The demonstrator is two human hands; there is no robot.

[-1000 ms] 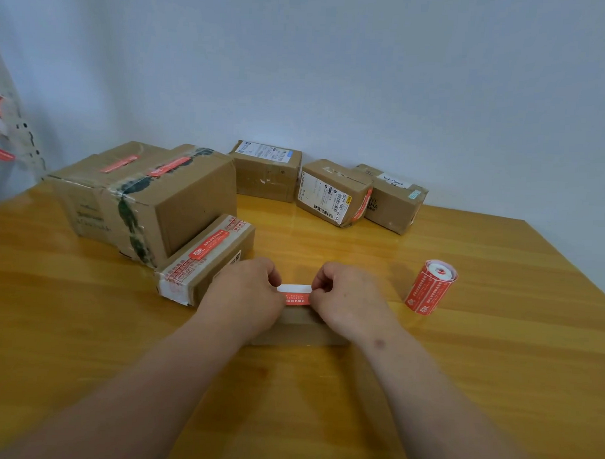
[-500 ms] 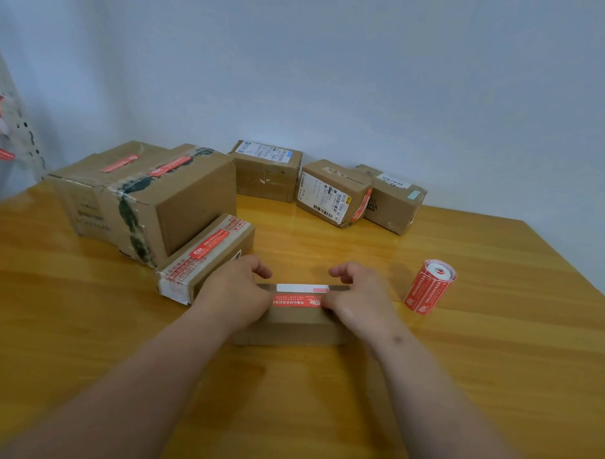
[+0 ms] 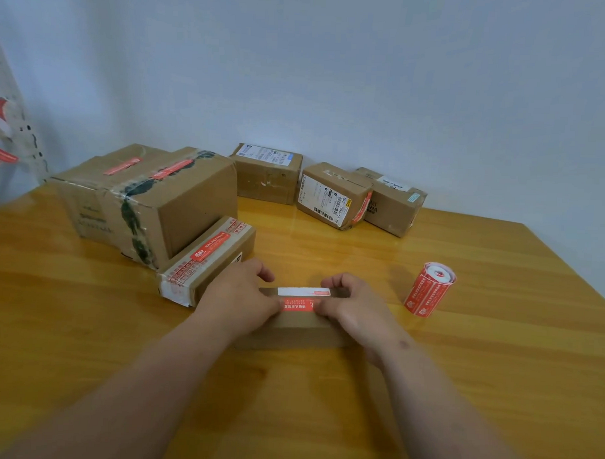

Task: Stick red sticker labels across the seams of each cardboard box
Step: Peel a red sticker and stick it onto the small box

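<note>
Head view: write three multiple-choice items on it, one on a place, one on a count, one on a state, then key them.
1. The sticker roll stands:
A. right of the hands
B. on a box
C. left of the big boxes

2. Boxes along the back wall:
A. one
B. three
C. six

3. The red sticker is:
A. on the roll
B. on the table
C. pressed on the small box

Key: A, it stands beyond the right hand; B, three line the wall; C, both hands, left hand too, press its ends.

Both my forearms reach forward and converge. My left hand [image 3: 241,296] and right hand [image 3: 355,305] lie palm-down, knuckles up, close together but apart, thumbs turned inward toward each other, fingers curled over the far side.
</note>
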